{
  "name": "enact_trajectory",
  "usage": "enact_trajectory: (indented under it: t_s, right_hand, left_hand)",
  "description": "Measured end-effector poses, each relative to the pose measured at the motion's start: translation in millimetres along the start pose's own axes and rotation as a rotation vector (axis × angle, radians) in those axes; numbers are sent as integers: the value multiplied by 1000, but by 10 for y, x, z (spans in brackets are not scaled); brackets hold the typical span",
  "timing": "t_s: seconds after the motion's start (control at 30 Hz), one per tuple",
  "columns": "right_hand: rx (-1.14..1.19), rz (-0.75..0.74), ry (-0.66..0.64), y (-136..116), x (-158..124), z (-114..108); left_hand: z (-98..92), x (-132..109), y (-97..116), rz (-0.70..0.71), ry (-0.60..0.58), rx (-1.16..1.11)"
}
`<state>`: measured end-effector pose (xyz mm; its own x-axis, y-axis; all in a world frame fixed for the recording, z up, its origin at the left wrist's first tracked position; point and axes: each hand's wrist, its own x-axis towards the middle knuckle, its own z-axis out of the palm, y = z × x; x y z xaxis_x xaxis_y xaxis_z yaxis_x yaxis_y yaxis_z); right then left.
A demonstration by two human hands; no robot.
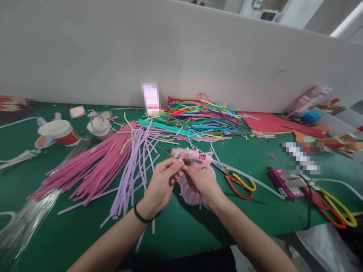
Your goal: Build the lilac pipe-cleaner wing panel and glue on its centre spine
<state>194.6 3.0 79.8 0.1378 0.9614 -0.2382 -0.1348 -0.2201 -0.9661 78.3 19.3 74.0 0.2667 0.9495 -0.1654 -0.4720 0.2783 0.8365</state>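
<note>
My right hand (pixel 202 180) is closed around a pink hot glue gun (pixel 193 157), its nozzle pointing left. My left hand (pixel 162 183) pinches a small piece at the nozzle, fingers pressed together. Under both hands hangs a pale pink ruffled fan of looped foam strips (pixel 190 193). My left wrist wears a black band. A glue stick sticks out of the gun's back toward the right.
On the green table (pixel 181 223) lie pink strips (pixel 93 166), lilac strips (pixel 133 170) and a mixed coloured heap (pixel 195 117). Red-and-yellow scissors (pixel 238 183) lie right of my hands; a purple glue gun (pixel 280 183) and more scissors (pixel 334 207) are farther right. Paper cups (pixel 61 132) stand left.
</note>
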Motion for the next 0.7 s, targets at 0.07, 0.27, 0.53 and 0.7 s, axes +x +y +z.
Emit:
enact_trajectory:
  t_s: [0.07,0.27,0.53,0.7]
  right_hand:
    - [29,58,-23,-16,-15,15]
    - [94,179,-35,-30,-64,32]
    - [160,227,-36,-33,-94,69]
    - [250,266,-28,26,-138,114]
  left_hand:
    - [-8,1,4,-3,-3,17]
    - [-13,4,30,-1,-24,30]
    - [-40,19,27,38,-55,30]
    - [-57,29,-3,38,-47,78]
